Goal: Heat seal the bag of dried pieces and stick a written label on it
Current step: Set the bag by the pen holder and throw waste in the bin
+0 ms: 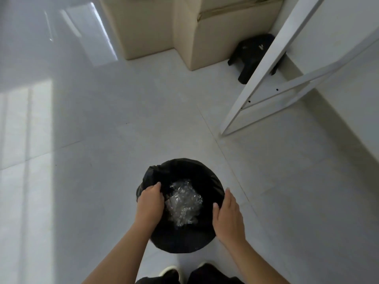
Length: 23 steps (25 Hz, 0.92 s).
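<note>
Two bare forearms are seen, uncovered from the lower edge of the view up to the wrists, with no sleeves shown. The left hand (150,203) and the right hand (228,217) are bare: no gloves, rings, watch or bracelets can be made out. Short, unpainted nails are visible on the right hand. At the bottom edge, dark trousers (207,275) are worn, and the pale toe of a shoe (169,270) is seen beside them; further detail of the clothing is cut off by the frame.
</note>
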### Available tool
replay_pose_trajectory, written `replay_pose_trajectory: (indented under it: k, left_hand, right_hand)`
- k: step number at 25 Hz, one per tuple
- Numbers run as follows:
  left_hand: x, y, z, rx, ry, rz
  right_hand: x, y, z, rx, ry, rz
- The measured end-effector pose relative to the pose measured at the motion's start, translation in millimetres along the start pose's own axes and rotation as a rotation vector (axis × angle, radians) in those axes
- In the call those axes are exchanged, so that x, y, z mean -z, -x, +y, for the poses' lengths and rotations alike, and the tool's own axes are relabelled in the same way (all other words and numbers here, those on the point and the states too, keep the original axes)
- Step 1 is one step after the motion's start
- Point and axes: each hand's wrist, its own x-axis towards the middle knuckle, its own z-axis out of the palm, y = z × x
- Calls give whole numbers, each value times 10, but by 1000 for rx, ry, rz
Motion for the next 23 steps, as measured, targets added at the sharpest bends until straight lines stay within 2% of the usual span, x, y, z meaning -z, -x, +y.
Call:
replay_pose_trajectory:
  k: [2, 6, 9, 12, 14, 17, 23]
  left_hand:
    - [486, 192, 184, -8, 29, 22]
    - [1943, 1125, 978, -133, 103, -5]
    - [2810, 1804, 1684, -290, 185, 32]
    - [3325, 2319, 2421, -490, 228, 98]
    - [3410, 2653, 2974, -656, 218, 55]
    - [3161, 3152, 3856, -882, 159, -68]
    - [2010, 4397, 5258, -1220, 5, -325]
  right_hand:
    - [448, 195, -260, 60, 6, -10]
    - [2003, 1003, -955, 129, -85, 61]
    - [3120, 1596, -1227, 117, -165, 189]
    - [4026, 2092, -1164, 106, -171, 338]
    - [4502, 2421, -873, 45, -178, 464]
    - [4987, 2892, -106, -131, -192, 649]
    - [5245, 4118, 1800, -624, -285, 862]
